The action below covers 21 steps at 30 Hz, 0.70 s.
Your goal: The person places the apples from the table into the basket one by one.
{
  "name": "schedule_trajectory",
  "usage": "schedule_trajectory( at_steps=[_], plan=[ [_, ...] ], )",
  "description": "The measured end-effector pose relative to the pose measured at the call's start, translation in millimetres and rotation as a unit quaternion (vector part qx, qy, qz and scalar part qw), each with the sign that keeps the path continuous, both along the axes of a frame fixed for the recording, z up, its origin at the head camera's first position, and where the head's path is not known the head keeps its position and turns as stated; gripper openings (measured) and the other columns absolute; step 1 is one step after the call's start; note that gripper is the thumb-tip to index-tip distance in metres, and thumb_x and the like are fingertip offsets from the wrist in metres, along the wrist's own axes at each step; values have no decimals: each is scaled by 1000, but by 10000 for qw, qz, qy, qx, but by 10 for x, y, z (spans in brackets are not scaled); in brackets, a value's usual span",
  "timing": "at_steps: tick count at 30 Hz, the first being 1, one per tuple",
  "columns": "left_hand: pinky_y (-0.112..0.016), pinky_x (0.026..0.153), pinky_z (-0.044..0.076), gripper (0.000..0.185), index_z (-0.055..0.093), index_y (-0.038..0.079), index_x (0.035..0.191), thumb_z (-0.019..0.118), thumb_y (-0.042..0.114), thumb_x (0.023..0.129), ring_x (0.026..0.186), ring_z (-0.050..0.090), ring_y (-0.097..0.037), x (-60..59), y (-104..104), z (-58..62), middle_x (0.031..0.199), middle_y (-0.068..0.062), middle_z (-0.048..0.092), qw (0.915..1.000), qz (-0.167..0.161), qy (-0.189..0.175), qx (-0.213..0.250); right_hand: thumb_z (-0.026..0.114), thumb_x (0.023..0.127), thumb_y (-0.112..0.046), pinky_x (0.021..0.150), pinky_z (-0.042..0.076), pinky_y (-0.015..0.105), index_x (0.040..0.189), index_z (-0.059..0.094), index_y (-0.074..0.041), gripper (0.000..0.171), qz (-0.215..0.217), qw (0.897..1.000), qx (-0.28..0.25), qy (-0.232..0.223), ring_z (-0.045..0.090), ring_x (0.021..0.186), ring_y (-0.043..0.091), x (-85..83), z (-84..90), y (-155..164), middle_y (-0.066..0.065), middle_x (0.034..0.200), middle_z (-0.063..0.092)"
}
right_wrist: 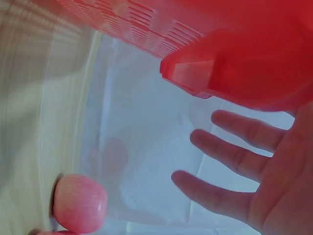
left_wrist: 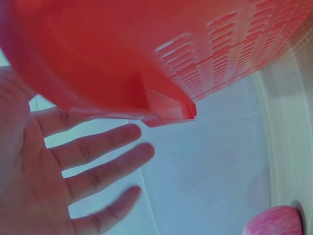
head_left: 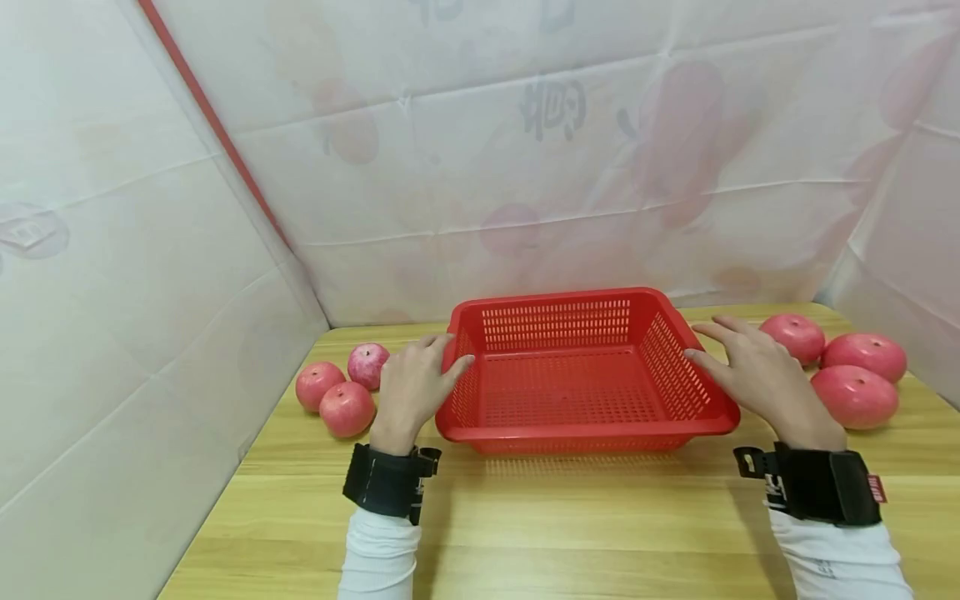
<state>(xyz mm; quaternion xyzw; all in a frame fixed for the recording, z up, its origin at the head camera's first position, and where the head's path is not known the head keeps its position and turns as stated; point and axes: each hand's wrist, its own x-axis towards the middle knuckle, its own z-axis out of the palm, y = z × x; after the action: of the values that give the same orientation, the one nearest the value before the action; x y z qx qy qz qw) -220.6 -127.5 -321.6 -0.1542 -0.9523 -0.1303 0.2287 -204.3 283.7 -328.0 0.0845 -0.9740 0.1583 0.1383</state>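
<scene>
A red plastic basket point(head_left: 562, 432) with slotted walls stands in the middle of the table, its inside bare. At its left side is my left hand point(head_left: 416, 383), thumb over the rim and the other fingers outside. The left wrist view shows those fingers point(left_wrist: 105, 147) straight and spread beneath the rim. My right hand point(head_left: 757, 375) is at the right side, with thumb and fingertips by the rim; whether they touch it I cannot tell. In the right wrist view, its fingers point(right_wrist: 230, 156) are extended and apart, below the basket wall point(right_wrist: 254, 49).
Three reddish round fruits like apples point(head_left: 347, 409) lie left of the basket, one of them more purple and speckled point(head_left: 367, 365). Three larger-looking pink apples point(head_left: 855, 397) are grouped on the right. Pale printed sheeting point(head_left: 480, 167) encloses the wooden table point(head_left: 585, 533) at the back and sides.
</scene>
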Motion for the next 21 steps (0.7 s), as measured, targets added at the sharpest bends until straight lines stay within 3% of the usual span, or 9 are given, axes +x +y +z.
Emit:
schedule_trajectory(
  at_steps=[6,11,15,21],
  plan=[
    [-27,45,45,40,73,6,121,78,33,91,57,54,-20,0,-2,-5,85,-12,71,9999,28,-6,101,73,93,-13,70,57,60,127,62,13,44,122,9996,-197,128,65,87,47,-2,-14,4,36,106,65],
    [-25,43,41,39,74,5,119,78,32,91,52,49,-17,-2,-6,0,82,-12,71,9999,0,69,130,74,91,-5,54,57,39,117,65,17,35,251,9990,-375,-4,65,61,27,-19,-7,22,20,77,69],
    [-25,43,41,38,74,5,119,77,32,92,54,52,-17,0,-7,1,90,-13,74,9999,-9,85,104,74,91,-5,51,53,32,111,68,17,30,297,9987,-382,-188,61,56,18,-40,-19,36,13,72,68],
    [-25,43,39,39,74,5,119,78,32,91,50,47,-16,-2,-6,1,86,-12,73,9999,-9,60,103,74,89,-3,52,55,34,108,67,19,29,335,9984,-388,-252,62,55,18,-60,-36,43,17,73,69]
  ],
)
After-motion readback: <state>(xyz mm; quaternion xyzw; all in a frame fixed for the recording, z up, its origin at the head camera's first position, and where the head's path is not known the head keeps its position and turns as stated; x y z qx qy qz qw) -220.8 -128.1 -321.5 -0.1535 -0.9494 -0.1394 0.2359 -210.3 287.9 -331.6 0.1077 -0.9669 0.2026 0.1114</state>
